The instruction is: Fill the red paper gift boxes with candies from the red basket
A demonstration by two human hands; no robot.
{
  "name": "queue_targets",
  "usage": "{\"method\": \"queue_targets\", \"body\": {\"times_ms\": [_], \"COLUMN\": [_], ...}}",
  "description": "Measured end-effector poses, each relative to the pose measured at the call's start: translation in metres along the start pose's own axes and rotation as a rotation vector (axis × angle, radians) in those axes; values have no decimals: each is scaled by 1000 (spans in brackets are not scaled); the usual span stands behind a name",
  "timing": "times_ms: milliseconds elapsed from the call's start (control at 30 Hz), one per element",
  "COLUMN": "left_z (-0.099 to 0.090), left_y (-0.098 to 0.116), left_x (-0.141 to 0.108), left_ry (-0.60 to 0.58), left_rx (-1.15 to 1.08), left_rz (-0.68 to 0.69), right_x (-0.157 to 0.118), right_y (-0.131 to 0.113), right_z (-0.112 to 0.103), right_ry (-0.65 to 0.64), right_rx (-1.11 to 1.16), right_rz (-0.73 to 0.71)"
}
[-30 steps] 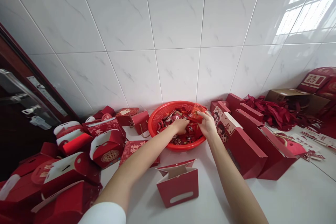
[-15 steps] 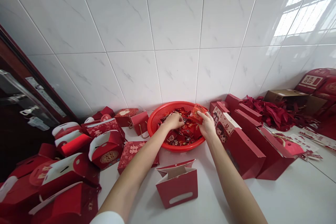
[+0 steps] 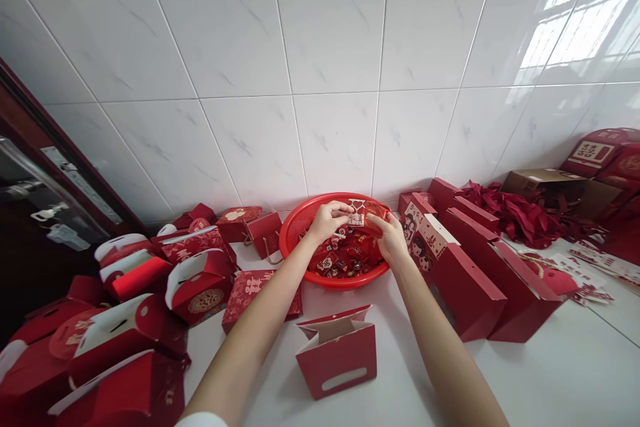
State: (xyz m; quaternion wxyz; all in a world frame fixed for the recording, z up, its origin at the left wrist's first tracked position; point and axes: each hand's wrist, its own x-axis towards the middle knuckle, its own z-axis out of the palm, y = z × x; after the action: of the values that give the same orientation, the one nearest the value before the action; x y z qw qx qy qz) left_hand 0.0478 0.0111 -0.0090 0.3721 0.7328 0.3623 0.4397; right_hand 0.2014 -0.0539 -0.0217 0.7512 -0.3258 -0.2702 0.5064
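Over a red plastic basket, my left hand pinches a small red-and-white printed packet. Close beside it, my right hand is closed on a shiny red packet; the two packets overlap or touch. Red-wrapped sweets lie heaped in the basket beneath both hands, and a thin white stick shows below my left fingers. Between my forearms stands a red paper gift box, its top open and a pale oval slot in its near side.
Several red gift boxes crowd the left side, near a dark door with keys. To the right stand tall red gift bags, dark red ribbons and a cardboard box. A tiled wall rises behind the basket.
My left hand has risen out of the heap and moved right, now with the red-and-white packet in its fingers, next to the packet in my right hand. The gift box has stayed put.
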Motion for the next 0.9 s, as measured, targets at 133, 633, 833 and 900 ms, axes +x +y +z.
{"method": "queue_targets", "body": {"times_ms": [133, 633, 833, 900], "left_z": [12, 57, 60, 49], "left_y": [1, -11, -6, 1], "left_x": [1, 16, 17, 20], "left_ry": [-86, -637, -520, -418], "left_rx": [39, 769, 744, 667], "left_rz": [8, -182, -195, -175], "right_x": [0, 9, 8, 7], "right_y": [0, 1, -1, -3], "right_z": [0, -6, -4, -2], "right_ry": [59, 187, 187, 184], "right_rx": [5, 96, 116, 114], "right_rz": [-65, -167, -126, -112]}}
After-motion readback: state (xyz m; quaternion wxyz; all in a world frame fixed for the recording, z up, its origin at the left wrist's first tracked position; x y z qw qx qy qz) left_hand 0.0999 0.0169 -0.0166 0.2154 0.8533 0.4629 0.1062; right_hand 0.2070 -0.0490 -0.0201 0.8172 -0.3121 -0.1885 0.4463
